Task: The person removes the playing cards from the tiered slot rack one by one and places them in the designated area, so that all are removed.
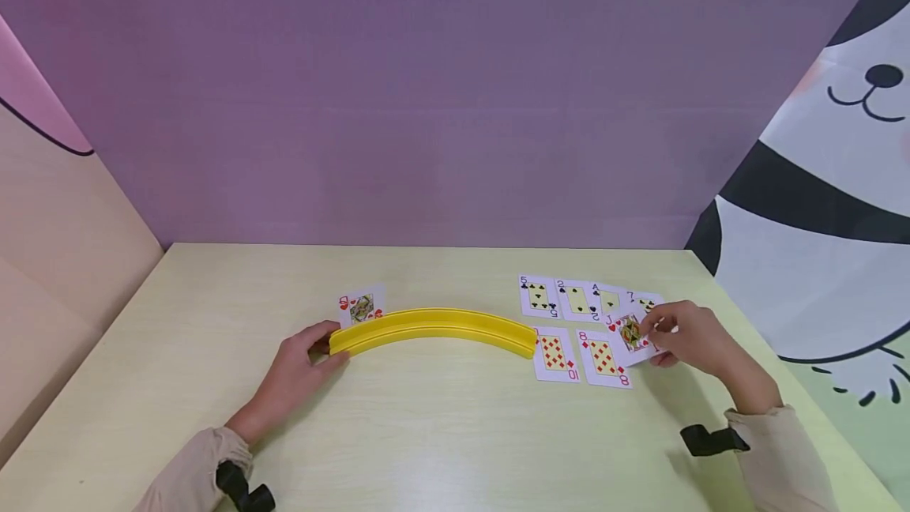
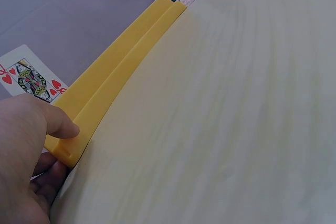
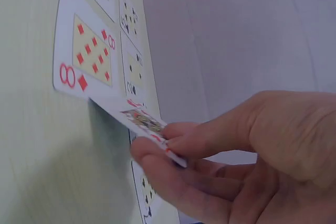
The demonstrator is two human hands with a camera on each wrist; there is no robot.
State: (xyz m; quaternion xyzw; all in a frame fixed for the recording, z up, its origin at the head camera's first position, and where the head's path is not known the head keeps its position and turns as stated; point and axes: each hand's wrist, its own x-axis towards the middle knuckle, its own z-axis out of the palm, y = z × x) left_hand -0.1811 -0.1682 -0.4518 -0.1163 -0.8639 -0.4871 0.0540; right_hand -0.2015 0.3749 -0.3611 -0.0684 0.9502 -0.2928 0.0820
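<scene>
My left hand (image 1: 302, 362) grips the left end of a curved yellow card holder (image 1: 434, 324), thumb over its front face and fingers behind. A queen of hearts (image 2: 32, 80) rises from behind that end, its lower part hidden by the holder. On the right, my right hand (image 1: 688, 334) pinches a jack of hearts (image 3: 144, 121) by one edge between thumb and fingers. The jack is tilted, its far edge low beside the eight of diamonds (image 3: 92, 51). Left of the eight lies the ten of diamonds (image 1: 554, 354), partly covered by the holder's right end.
Behind the diamonds lies a row of black cards: a five (image 1: 538, 296), a two (image 1: 577, 300), an ace (image 1: 609, 299) and a seven (image 1: 645, 299). The wooden table (image 1: 426, 433) ends at a purple wall (image 1: 426, 101). A panda picture (image 1: 832, 180) stands at the right.
</scene>
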